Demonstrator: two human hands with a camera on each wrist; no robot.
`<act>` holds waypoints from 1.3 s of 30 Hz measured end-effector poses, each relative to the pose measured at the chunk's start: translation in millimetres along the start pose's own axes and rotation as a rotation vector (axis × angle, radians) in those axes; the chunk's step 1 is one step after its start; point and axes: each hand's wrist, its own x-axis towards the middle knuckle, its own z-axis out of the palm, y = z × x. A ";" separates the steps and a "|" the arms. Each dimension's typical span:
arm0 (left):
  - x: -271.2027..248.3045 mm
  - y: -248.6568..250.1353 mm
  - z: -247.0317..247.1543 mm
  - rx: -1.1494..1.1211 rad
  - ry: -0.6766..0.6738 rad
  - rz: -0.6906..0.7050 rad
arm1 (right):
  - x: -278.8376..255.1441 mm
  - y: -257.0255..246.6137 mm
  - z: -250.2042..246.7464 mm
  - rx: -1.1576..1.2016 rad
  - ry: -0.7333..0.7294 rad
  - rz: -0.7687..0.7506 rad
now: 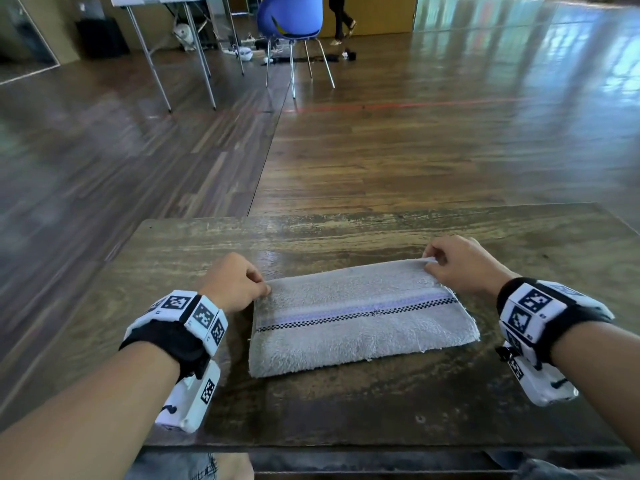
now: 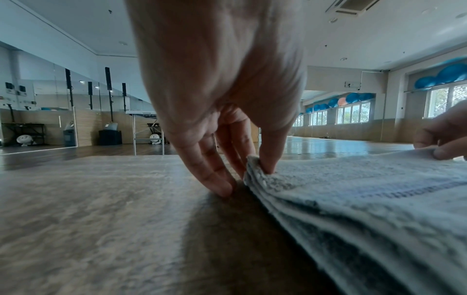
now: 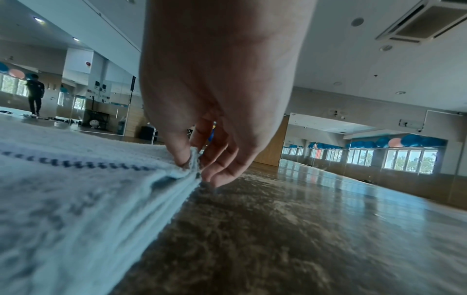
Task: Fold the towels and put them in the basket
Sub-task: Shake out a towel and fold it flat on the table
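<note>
Grey folded towel, two hands pinching

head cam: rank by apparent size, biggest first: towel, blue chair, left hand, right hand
1. towel, folded on the table, clearly the largest.
2. blue chair, far off and cut by the top edge, so this is apparent size only.
3. left hand and right hand: alike, no ranking.
</note>
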 end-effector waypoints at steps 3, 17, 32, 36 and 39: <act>-4.3 1.8 -1.0 0.001 0.002 0.009 | -4.8 -4.1 -4.2 0.023 0.021 0.003; -47.5 45.5 -63.7 -0.002 0.389 0.283 | -42.8 -38.5 -86.9 0.119 0.473 -0.173; -86.6 -1.7 51.4 -0.142 0.139 -0.106 | -139.8 23.7 18.0 0.198 0.249 0.114; -84.8 3.5 54.0 -0.146 0.188 -0.138 | -127.0 18.6 18.3 0.195 0.258 0.187; -83.3 7.6 49.6 -0.136 0.178 -0.131 | -119.5 14.4 13.6 0.143 0.192 0.214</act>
